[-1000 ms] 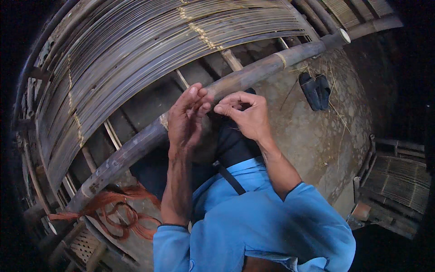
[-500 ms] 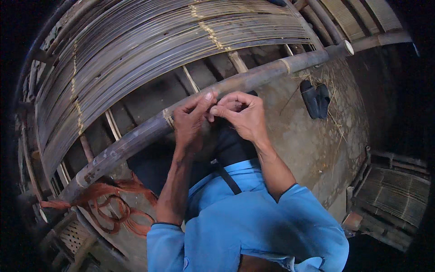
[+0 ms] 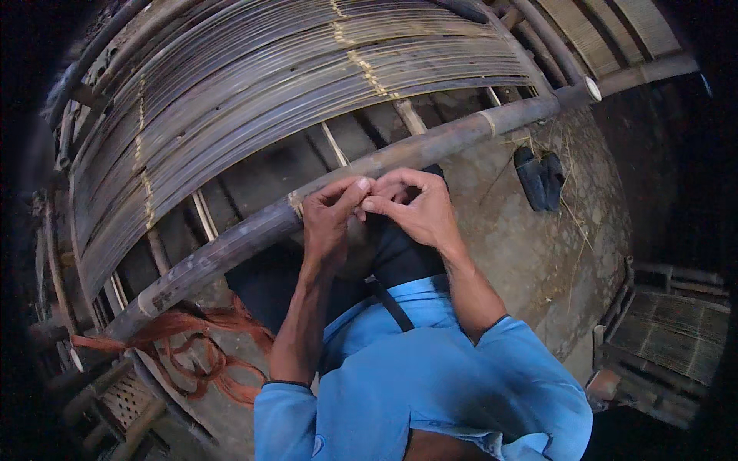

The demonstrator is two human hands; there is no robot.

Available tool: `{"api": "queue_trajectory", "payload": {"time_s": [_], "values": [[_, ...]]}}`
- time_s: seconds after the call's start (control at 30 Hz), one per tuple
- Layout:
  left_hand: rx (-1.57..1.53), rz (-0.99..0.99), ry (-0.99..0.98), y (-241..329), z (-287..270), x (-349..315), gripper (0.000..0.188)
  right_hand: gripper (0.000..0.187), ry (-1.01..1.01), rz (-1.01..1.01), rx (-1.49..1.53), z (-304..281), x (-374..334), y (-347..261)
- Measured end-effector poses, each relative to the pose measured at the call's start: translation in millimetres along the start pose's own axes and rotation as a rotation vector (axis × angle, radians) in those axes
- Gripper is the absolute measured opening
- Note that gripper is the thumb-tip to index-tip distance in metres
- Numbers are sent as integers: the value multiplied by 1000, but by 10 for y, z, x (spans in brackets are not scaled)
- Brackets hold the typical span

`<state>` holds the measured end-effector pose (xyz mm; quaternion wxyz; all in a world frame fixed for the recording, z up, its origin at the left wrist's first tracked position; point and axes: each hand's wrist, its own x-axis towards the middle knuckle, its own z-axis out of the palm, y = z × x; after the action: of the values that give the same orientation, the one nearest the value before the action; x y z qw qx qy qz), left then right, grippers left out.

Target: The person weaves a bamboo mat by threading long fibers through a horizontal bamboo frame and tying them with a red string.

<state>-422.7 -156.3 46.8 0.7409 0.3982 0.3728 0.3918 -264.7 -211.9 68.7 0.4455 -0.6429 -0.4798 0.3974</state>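
Both of my hands meet in front of me, just on my side of a thick bamboo pole (image 3: 254, 237). My left hand (image 3: 332, 211) is closed, its thumb pressed against the bent fingers. My right hand (image 3: 419, 203) is closed too, with thumb and forefinger pinched together beside the left fingertips. Whatever lies between the fingers is too small to make out. Beyond the pole stretches a slatted bamboo platform (image 3: 254, 100), its thin strips bound with rows of pale lashing (image 3: 370, 73).
Orange-red cord or strapping (image 3: 204, 361) lies in loops by the pole's left end. On the concrete floor (image 3: 500, 230) at the right rest a pair of dark slippers (image 3: 540, 178) and scattered straw. A small slatted bamboo stool (image 3: 669, 330) stands at the lower right.
My right hand has come closer to the left, so the fingertips now nearly touch. The whole view has shifted slightly.
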Motion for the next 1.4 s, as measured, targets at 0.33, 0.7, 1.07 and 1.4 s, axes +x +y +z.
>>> {"api": "queue_trajectory", "payload": {"time_s": [0.33, 0.7, 1.07, 1.4], "values": [[525, -111, -191, 229, -348, -143, 24, 17, -232, -523, -247, -151, 53, -60], [384, -60, 181, 174, -267, -234, 24, 17, -144, 83, 440, 252, -73, 74], [223, -43, 69, 24, -314, -357, 25, 14, -73, -280, -96, 292, -126, 137], [379, 91, 169, -76, -186, -325, 31, 14, 20, -14, 14, 239, -166, 138]]}}
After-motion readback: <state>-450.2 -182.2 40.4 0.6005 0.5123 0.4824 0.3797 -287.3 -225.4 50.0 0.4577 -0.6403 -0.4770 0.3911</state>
